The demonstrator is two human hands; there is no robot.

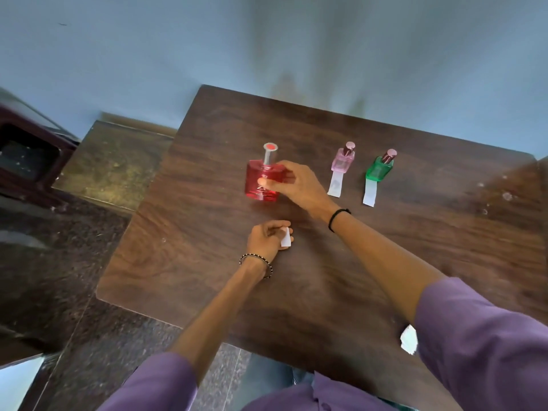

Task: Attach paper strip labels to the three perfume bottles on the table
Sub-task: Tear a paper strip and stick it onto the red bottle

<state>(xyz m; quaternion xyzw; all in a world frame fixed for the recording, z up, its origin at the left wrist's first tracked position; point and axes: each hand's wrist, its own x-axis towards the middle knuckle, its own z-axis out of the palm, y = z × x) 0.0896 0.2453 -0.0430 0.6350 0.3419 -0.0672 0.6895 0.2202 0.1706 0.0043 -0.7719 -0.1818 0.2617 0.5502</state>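
A red perfume bottle with a silver cap stands at the middle of the brown table; my right hand grips its body from the right. My left hand is nearer to me, fingers closed on a small white paper strip. To the right stand a pink bottle and a green bottle. From the base of each a white paper strip runs toward me on the table, one at the pink bottle and one at the green bottle.
A torn white paper scrap lies by my right sleeve near the table's front edge. The table stands against a blue wall. A dark wooden piece of furniture stands on the floor at the left.
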